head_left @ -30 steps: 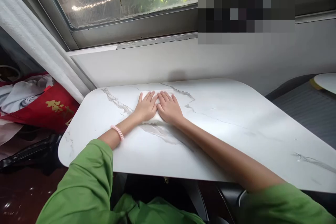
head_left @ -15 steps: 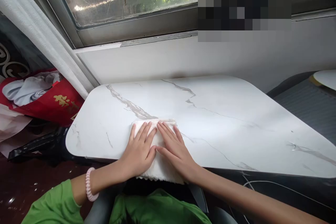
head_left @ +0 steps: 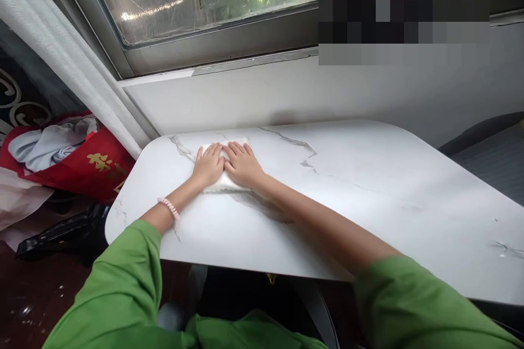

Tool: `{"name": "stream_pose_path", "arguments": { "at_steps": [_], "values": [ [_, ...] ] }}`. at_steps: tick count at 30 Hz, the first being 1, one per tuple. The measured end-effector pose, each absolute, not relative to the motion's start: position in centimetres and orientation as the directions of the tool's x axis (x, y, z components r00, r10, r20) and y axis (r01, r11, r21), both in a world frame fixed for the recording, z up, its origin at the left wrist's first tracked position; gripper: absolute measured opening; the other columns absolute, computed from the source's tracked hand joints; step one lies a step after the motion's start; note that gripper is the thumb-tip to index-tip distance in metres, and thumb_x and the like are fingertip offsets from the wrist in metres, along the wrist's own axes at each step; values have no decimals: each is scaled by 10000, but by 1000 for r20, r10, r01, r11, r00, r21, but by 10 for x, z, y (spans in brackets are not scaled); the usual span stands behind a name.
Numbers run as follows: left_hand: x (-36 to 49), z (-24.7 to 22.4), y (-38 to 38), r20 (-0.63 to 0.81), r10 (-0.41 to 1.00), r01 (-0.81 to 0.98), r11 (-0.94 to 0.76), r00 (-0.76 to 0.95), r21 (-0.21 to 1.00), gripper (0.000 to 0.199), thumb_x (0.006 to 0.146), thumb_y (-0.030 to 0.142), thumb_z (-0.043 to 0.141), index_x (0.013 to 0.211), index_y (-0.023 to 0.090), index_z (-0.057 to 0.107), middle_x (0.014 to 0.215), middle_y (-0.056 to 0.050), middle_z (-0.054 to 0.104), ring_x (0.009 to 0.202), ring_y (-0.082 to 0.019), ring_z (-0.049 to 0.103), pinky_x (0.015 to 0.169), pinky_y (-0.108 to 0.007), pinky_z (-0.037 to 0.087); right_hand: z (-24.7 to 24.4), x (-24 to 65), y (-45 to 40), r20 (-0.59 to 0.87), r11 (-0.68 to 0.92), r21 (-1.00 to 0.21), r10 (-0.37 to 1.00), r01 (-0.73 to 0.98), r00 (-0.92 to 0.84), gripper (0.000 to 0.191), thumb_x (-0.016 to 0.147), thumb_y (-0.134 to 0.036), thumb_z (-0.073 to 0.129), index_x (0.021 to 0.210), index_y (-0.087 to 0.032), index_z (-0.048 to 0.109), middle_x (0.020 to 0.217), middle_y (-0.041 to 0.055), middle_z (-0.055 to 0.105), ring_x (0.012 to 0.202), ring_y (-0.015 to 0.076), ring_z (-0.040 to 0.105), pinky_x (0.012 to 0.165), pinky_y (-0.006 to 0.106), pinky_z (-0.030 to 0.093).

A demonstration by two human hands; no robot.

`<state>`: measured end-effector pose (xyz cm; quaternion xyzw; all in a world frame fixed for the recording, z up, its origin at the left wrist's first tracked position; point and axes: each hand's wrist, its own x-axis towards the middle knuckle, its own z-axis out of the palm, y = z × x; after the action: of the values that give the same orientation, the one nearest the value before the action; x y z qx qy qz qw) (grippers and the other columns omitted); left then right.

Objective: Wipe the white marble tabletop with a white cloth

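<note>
A white cloth (head_left: 225,183) lies flat near the back edge of a white marble-patterned table (head_left: 368,191). My left hand (head_left: 209,166) rests palm down on the cloth's left part, fingers stretched forward. Beside it, my right hand (head_left: 243,164) presses flat on the cloth's right part, its fingers also extended. The two thumbs meet or nearly meet in the middle. Much of the cloth is covered by the hands. A pink coiled band (head_left: 169,208) circles my left wrist.
Behind the table are a white wall (head_left: 229,101) and a metal-framed window (head_left: 221,38). At the left hang a white curtain (head_left: 65,49) and, below it, a red bag (head_left: 98,161) with grey fabric inside. A dark grey chair (head_left: 491,152) stands at the right.
Both hands have pushed the cloth forward across the table, from the front edge to near the back edge. My arms are now stretched further out. The view has shifted slightly.
</note>
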<state>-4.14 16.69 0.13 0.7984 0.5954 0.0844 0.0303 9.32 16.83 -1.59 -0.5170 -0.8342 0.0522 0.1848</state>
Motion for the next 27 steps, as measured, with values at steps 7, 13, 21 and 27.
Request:
{"name": "stream_pose_path", "arguments": {
  "at_steps": [7,13,21,27],
  "values": [
    [-64,-2,251,180,933,921,-342,310,187,442,943,224,271,1351,177,435,1455,-65,448,1364,-138,352,1174,-414,147,-22,70,245,287,400,-292,903,869,-319,537,917,-253,278,1405,-64,399,1485,162,393,1387,259,297,1137,476,157],
    [-66,-5,274,211,923,914,-361,322,184,432,937,228,278,1327,197,460,1426,-49,485,1334,-134,394,1170,-392,165,-24,67,264,293,374,-288,911,882,-291,529,913,-250,276,1392,-71,409,1477,164,405,1381,260,308,1135,480,159],
    [-65,-7,265,179,931,923,-346,317,166,445,957,228,250,1366,213,423,1479,-39,419,1382,-130,324,1177,-422,136,-24,70,258,281,390,-332,910,859,-304,526,917,-259,269,1398,-98,408,1495,152,382,1399,245,288,1138,479,154],
    [-65,-6,213,164,923,925,-367,349,95,455,969,220,244,1396,178,397,1509,-66,370,1405,-150,288,1183,-430,102,-23,71,209,258,380,-388,919,839,-297,532,918,-289,291,1401,-108,418,1499,133,384,1405,226,284,1152,456,151]
  ]
}}
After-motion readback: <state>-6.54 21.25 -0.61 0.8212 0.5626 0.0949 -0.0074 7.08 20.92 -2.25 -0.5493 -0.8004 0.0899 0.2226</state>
